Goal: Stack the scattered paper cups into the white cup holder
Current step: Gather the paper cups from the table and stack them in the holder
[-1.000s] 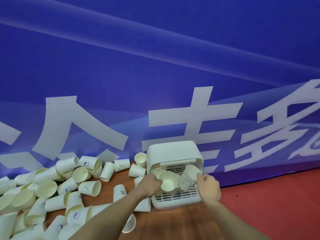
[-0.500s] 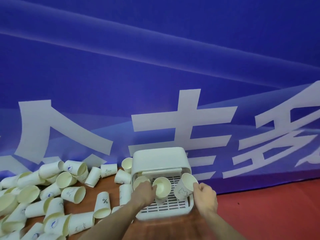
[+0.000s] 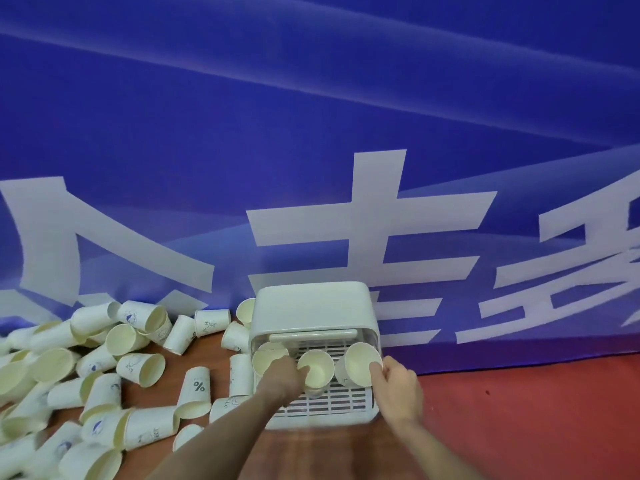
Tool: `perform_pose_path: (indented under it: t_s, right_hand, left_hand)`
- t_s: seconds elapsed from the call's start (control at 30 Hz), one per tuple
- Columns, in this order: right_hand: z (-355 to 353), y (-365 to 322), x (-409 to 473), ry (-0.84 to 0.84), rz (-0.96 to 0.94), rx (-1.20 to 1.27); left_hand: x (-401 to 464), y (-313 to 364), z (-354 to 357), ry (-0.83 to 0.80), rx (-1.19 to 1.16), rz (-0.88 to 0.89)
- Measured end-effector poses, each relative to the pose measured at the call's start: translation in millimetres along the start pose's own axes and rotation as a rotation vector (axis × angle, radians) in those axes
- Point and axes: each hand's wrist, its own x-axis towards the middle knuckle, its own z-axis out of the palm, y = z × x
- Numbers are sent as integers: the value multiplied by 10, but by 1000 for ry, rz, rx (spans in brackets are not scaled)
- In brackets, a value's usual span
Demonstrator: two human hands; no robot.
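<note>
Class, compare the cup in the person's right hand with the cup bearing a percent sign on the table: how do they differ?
The right-hand cup is pinched at its rim by the right hand over the white cup holder, mouth tilted towards the camera. The percent-sign cup is untouched on the wooden table, left of the holder, showing its side, mouth nearest the camera. Both are pale paper cups with cream insides.

Matt paper cups (image 3: 142, 368), a smooth white plastic cup holder (image 3: 313, 308), wood-grain tabletop (image 3: 304, 452), faintly glossy blue banner (image 3: 311, 116).
</note>
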Motion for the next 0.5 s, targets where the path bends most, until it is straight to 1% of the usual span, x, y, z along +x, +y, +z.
perform_pose_path:
  t_s: [0.13,0.33,0.5]
  right_hand:
    - [-6,-11,-16,-23,-76,-16]
    - [-1,-170,-98,-14,-156,-17]
    - [72,-312,-175,-49,-268,-92]
  left_hand:
    - [25,54,-13,7,12,-15]
    - [-63,67,-74,-13,55,3]
    - [-191,-53,-183,6,243,64]
